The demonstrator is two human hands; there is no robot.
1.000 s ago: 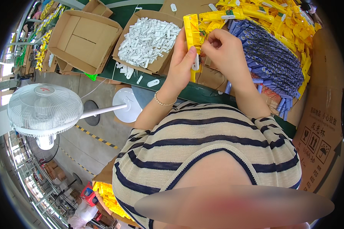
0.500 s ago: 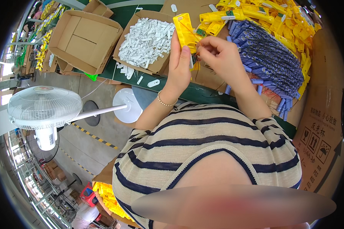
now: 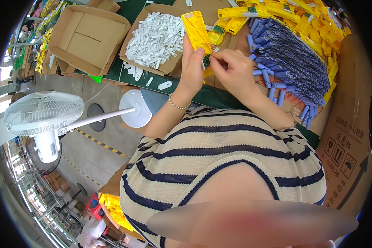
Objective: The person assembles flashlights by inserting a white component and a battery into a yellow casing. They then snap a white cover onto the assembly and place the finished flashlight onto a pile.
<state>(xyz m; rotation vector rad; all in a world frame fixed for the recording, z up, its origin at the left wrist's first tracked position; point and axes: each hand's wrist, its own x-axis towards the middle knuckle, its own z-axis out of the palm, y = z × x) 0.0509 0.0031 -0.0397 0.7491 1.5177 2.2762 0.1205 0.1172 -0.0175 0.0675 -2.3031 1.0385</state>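
My left hand [image 3: 191, 72] is closed around a yellow plastic housing [image 3: 197, 32], held tilted above the near edge of the table. Thin dark wires run across the housing's open face. At its lower end a small green circuit board [image 3: 206, 61] shows between my hands. My right hand [image 3: 234, 73] pinches beside that board, thumb and forefinger together; what lies between the fingertips seems to be a thin wire, but is too small to be sure. To the right lies a stack of blue-wrapped cylinders [image 3: 295, 62] with dark leads.
A carton of small white plastic parts [image 3: 157, 39] stands left of my hands, beside an open cardboard box [image 3: 84, 39]. Yellow housings [image 3: 277, 15] pile up at the far right. A tall carton [image 3: 345, 124] borders the right side; a white fan [image 3: 45, 113] stands left.
My right hand has moved down and slightly left, closer to the housing's lower end. The housing has shifted a little left in my left hand, and the whole view has shifted slightly.
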